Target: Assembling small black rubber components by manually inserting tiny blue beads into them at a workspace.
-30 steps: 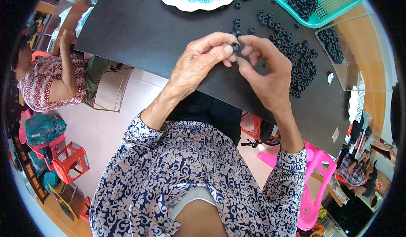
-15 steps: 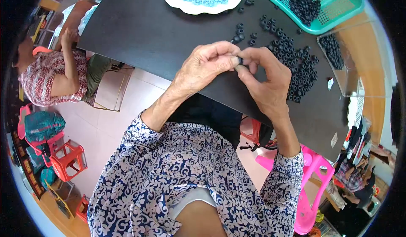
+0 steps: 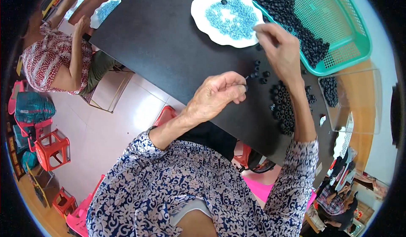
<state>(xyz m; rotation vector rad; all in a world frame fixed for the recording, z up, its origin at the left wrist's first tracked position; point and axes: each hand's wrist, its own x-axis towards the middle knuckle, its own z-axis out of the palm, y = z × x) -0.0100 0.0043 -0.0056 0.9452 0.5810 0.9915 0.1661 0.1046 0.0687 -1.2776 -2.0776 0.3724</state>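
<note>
Head view shows us two bare hands held apart over the dark table [image 3: 165, 38], one low near its front edge, the other farther out. We see the left forearm slanting up and to the right from its patterned cuff, the left hand [image 3: 218, 95] half curled, with its fingertips pointing right. Its thumb and forefinger are pinched narrowly together on a small dark object [image 3: 245, 87], mostly hidden, so that we cannot make out its full shape. The right forearm rises steeply, almost straight away from the body, and the right hand [image 3: 282, 53] bends leftward at its end, fingers hooked toward the right rim of the scalloped white plate [image 3: 200, 21]. Those fingertips are blurred, and we cannot tell whether they hold anything or touch the rim. On the plate we find blue beads [image 3: 218, 21] and one black bead [image 3: 224, 2] near its far edge. Loose black beads [image 3: 282, 110] lie on the table left of the right forearm, with a few between the hands; more fill part of the green basket [image 3: 357, 46] beyond the right hand.
</note>
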